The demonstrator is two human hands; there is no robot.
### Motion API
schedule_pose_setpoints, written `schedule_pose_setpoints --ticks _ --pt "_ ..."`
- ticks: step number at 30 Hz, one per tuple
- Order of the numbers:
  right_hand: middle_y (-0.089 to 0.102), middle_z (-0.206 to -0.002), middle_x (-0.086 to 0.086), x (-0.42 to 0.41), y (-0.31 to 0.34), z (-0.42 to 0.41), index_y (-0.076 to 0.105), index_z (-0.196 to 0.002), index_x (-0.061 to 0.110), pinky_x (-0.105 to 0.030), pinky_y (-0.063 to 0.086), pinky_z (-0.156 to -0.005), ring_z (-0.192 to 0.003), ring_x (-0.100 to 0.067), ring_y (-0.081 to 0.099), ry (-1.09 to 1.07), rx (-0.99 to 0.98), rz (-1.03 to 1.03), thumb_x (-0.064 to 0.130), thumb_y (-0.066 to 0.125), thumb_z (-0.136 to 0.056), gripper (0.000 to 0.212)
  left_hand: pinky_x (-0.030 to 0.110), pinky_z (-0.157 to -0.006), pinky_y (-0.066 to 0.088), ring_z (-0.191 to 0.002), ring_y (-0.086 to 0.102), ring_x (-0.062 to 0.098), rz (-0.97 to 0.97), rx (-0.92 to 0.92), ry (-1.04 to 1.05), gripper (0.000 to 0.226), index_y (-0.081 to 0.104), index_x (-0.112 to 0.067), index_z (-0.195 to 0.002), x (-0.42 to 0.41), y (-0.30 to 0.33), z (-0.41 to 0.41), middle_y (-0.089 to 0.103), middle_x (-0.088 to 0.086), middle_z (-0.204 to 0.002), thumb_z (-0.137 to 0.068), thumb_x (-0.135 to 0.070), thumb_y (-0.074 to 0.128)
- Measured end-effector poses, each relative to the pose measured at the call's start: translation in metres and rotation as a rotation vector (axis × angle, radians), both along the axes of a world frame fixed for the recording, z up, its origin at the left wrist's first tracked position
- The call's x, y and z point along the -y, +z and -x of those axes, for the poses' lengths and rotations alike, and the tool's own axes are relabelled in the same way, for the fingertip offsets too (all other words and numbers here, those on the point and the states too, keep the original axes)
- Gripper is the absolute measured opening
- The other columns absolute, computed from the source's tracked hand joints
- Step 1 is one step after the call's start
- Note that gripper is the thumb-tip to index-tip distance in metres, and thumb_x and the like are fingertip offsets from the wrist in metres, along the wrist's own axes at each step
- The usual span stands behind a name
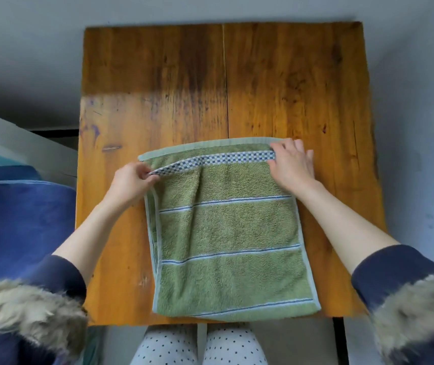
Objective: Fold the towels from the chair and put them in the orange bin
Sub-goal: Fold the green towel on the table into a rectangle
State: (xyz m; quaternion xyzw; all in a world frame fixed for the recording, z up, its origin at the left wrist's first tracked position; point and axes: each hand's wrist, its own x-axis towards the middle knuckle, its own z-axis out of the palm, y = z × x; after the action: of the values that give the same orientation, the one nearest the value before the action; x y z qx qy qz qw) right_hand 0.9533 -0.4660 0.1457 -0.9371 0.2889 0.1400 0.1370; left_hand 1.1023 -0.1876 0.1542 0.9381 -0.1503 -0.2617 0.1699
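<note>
Head view. The green towel lies on the wooden table, folded at least once, directly between and below both hands. The left hand pinches the far left corner of the upper layer at the checkered band, fingers curled around the edge. The right hand holds the far right corner; its fingers lie over the band with the thumb underneath, apparently gripping rather than just pressing, though the thumb contact is partly covered.

Risks from this position:
- The upper layer does not line up with the lower one. The lower hem shows beyond both hands, and extra edges show along the side below the left hand. Releasing now would leave an uneven fold.
- A crease runs down from the band between the hands. Uneven tension between the two corners would set it in.
- The near edge of the towel sits at the table edge, close to the person's knees. A pull toward the body could drag it off.

Not visible or unclear:
- The orange bin is not in view.
- A dark blue towel lies to the outside of the left hand; its support is cut off, so the chair cannot be confirmed.
- The number of layers in the green towel cannot be counted.
</note>
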Motion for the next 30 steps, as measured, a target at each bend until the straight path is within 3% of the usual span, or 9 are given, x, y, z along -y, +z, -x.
schedule_pose_setpoints --ticks 2,4,6,12,15,20,25,28,30 --pt "0.049 -0.132 -0.007 0.004 -0.002 -0.005 0.049 -0.13 0.017 -0.044 0.029 -0.098 -0.123 -0.025 0.037 0.012 -0.037 0.039 0.024 0.051 -0.093 0.038 0.036 -0.062 0.045 -0.071 0.054 0.024 0.194 -0.149 0.139 0.016 0.064 -0.01 -0.089 -0.008 0.003 -0.001 0.063 0.011 -0.081 -0.088 -0.026 0.062" --pt "0.054 -0.127 -0.006 0.007 -0.001 -0.006 0.054 -0.125 0.016 -0.042 0.029 -0.098 -0.121 -0.025 0.04 -0.007 -0.06 0.039 0.029 0.055 -0.092 0.035 0.045 -0.073 0.053 -0.075 0.058 0.022 0.358 -0.264 0.283 0.009 0.063 -0.015 -0.086 -0.015 0.004 0.0 0.066 0.014 -0.087 -0.088 -0.024 0.063" --pt "0.058 -0.122 -0.007 0.01 0.006 -0.005 0.06 -0.116 0.013 -0.041 0.031 -0.097 -0.118 -0.026 0.045 -0.086 -0.043 -0.063 0.032 0.058 -0.09 0.032 0.035 -0.074 0.054 -0.078 0.06 0.016 0.478 -0.332 0.368 0.005 0.062 -0.017 -0.084 -0.019 0.008 0.003 0.066 0.007 -0.087 -0.088 -0.02 0.062" --pt "0.069 -0.091 -0.005 0.033 0.036 0.028 0.066 -0.09 0.01 -0.037 0.05 -0.082 -0.094 -0.026 0.061 -0.68 0.189 -0.969 0.014 0.062 -0.087 0.007 0.022 -0.062 0.05 -0.066 0.061 0.007 0.797 -0.599 0.433 0.005 0.064 -0.017 -0.08 -0.03 0.033 0.003 0.067 -0.007 -0.071 -0.079 -0.02 0.061" --pt "0.068 -0.099 -0.01 0.04 0.049 0.038 0.064 -0.102 0.002 -0.035 0.048 -0.081 -0.094 -0.023 0.06 -0.705 0.276 -1.125 0.011 0.057 -0.089 0.018 0.017 -0.054 0.051 -0.06 0.06 0.006 0.906 -0.681 0.414 0.011 0.063 -0.015 -0.076 -0.029 0.047 0.001 0.066 -0.004 -0.068 -0.069 -0.024 0.067" --pt "0.069 -0.097 -0.007 0.041 0.057 0.021 0.065 -0.099 0.007 -0.031 0.051 -0.078 -0.087 -0.018 0.064 -0.685 0.358 -1.075 0.011 0.057 -0.09 0.012 0.016 -0.058 0.052 -0.062 0.06 0.004 0.9 -0.548 0.447 0.004 0.058 -0.011 -0.083 -0.021 0.045 -0.012 0.065 -0.006 -0.068 -0.086 -0.009 0.056" --pt "0.063 -0.088 -0.001 0.035 0.028 -0.013 0.066 -0.089 0.011 -0.015 0.044 -0.064 -0.079 -0.013 0.058 -0.583 0.358 -0.677 0.013 0.063 -0.087 0.004 0.028 -0.069 0.052 -0.078 0.056 0.014 0.485 -0.228 0.404 0.008 0.06 -0.018 -0.08 -0.011 0.004 -0.027 0.061 0.003 -0.082 -0.088 -0.018 0.061" --pt "0.062 -0.105 -0.007 0.033 0.008 -0.024 0.067 -0.101 0.011 -0.03 0.046 -0.086 -0.099 -0.021 0.056 -0.409 0.278 -0.415 0.019 0.063 -0.087 0.017 0.031 -0.076 0.043 -0.085 0.055 0.021 0.23 -0.005 0.258 0.009 0.063 -0.014 -0.09 -0.004 -0.014 -0.031 0.061 0.007 -0.09 -0.088 -0.023 0.06" --pt "0.059 -0.118 -0.009 0.033 0.002 -0.029 0.067 -0.101 0.008 -0.04 0.036 -0.104 -0.114 -0.025 0.051 -0.298 0.254 -0.349 0.018 0.062 -0.088 0.017 0.033 -0.085 0.043 -0.093 0.055 0.027 0.174 0.063 0.172 0.017 0.064 -0.008 -0.097 0.0 -0.019 -0.035 0.054 0.012 -0.099 -0.088 -0.022 0.061"
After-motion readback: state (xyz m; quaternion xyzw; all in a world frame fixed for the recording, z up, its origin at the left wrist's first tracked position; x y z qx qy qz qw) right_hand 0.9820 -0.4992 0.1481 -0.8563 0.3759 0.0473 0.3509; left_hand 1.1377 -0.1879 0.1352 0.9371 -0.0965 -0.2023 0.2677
